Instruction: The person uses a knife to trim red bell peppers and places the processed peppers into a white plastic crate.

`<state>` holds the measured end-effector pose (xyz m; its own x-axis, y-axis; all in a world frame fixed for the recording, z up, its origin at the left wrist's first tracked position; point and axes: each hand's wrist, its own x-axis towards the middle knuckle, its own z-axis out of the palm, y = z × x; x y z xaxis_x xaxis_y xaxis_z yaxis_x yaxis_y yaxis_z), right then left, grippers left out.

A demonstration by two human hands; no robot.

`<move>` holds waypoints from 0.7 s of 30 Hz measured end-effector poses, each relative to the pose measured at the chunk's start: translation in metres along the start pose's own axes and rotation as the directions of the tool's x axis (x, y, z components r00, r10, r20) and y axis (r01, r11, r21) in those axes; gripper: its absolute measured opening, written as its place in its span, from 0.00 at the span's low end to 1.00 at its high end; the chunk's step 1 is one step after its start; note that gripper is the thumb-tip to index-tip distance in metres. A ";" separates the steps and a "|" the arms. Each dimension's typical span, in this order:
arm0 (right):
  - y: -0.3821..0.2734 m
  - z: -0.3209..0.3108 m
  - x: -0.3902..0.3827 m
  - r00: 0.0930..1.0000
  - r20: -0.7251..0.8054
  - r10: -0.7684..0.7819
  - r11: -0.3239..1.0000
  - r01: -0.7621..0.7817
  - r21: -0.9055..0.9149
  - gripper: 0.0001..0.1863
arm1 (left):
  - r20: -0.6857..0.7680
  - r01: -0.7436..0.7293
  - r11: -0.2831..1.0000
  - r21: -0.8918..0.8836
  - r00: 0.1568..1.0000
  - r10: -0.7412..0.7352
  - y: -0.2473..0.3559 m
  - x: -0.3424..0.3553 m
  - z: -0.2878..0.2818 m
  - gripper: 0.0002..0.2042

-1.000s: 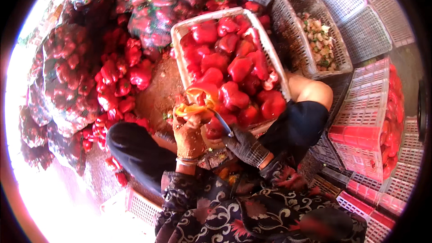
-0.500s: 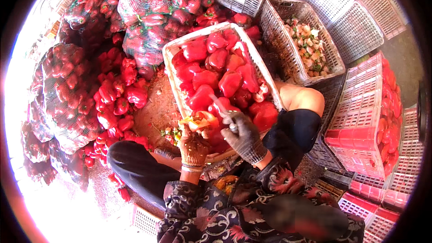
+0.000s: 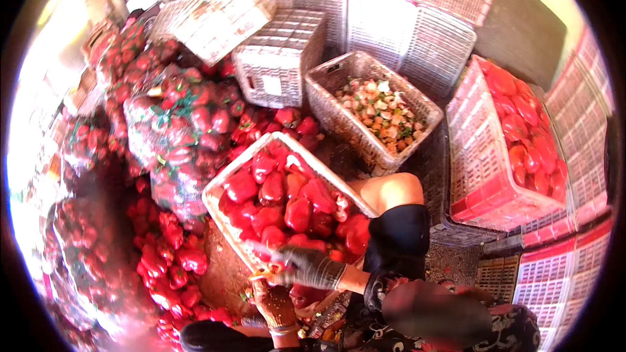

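Observation:
My left hand (image 3: 270,296), in an orange-brown glove, is closed around a small orange pepper piece (image 3: 259,274) at the lower edge of the crate of red peppers (image 3: 222,176). My right hand (image 3: 300,267), in a dark grey glove, crosses just above it. Its fingers are smeared by motion, with a pale streak beside them that may be a blade; I cannot make out its grip. Whole red peppers (image 3: 297,215) fill the crate, which lies between my bent legs.
Mesh sacks of peppers (image 3: 176,124) and loose peppers (image 3: 173,261) heap up at left. A crate of trimmings (image 3: 314,83) stands behind my right knee (image 3: 398,192). A red pepper-filled crate (image 3: 476,199) stands at right; stacked crates (image 3: 378,19) line the back.
The view has tilted upward, so my hands sit lower in it and more back crates show. My right hand has swung leftward across my left; the knife seen earlier is now blurred.

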<state>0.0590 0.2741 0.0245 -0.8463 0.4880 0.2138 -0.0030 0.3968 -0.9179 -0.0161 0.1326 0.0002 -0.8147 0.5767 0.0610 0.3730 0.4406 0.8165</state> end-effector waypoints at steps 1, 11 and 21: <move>-0.008 -0.001 -0.002 0.996 0.090 -0.009 0.997 0.002 0.080 0.15 | 0.062 0.139 0.847 -0.512 0.990 -0.126 -0.010 -0.001 0.005 0.16; -0.053 -0.044 0.014 0.828 0.130 0.546 0.637 -0.510 0.578 0.27 | -0.074 -0.212 0.967 0.145 0.972 0.224 0.017 0.054 0.016 0.24; 0.002 -0.034 0.006 0.696 -0.027 0.717 0.473 -0.458 0.753 0.17 | 0.386 -0.427 0.664 0.614 0.896 0.218 -0.036 0.109 0.097 0.36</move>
<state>0.0722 0.3045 0.0358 -0.5772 0.6453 -0.5004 -0.0152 -0.6212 -0.7835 -0.0757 0.2461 -0.0783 -0.4771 0.8788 0.0111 0.8679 0.4692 0.1631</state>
